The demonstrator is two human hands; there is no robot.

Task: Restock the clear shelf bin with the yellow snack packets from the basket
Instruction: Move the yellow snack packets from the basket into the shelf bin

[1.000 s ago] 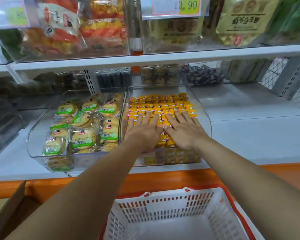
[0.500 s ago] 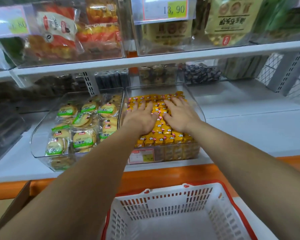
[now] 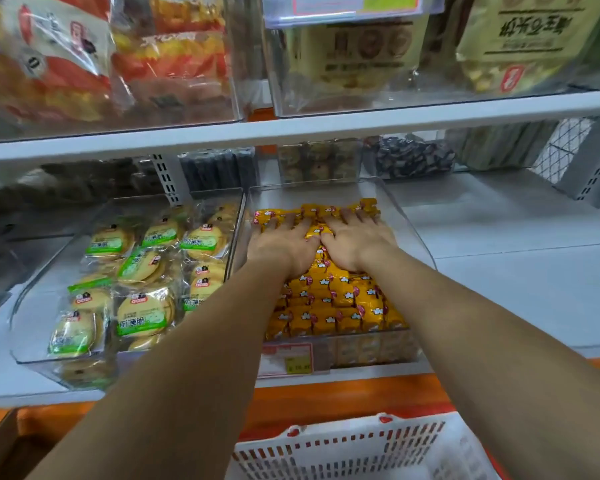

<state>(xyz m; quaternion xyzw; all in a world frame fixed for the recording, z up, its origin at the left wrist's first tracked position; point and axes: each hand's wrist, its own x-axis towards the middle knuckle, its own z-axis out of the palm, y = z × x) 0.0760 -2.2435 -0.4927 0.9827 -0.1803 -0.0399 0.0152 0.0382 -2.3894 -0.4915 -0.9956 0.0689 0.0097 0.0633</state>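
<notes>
Packets (image 3: 329,299): yellow, packed in bin (image 3: 411,233). Left hand (image 3: 282,244), right hand (image 3: 358,241): flat, fingers straight, gripping nothing, pressing back rows side by side (neither nearer); front rows lie toward basket (image 3: 343,445).

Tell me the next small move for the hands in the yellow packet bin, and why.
Probably lift both hands clear. The left hand and right hand lie flat on the yellow snack packets, which look level and nearly fill the clear bin; the visible part of the basket holds no packets.
</notes>
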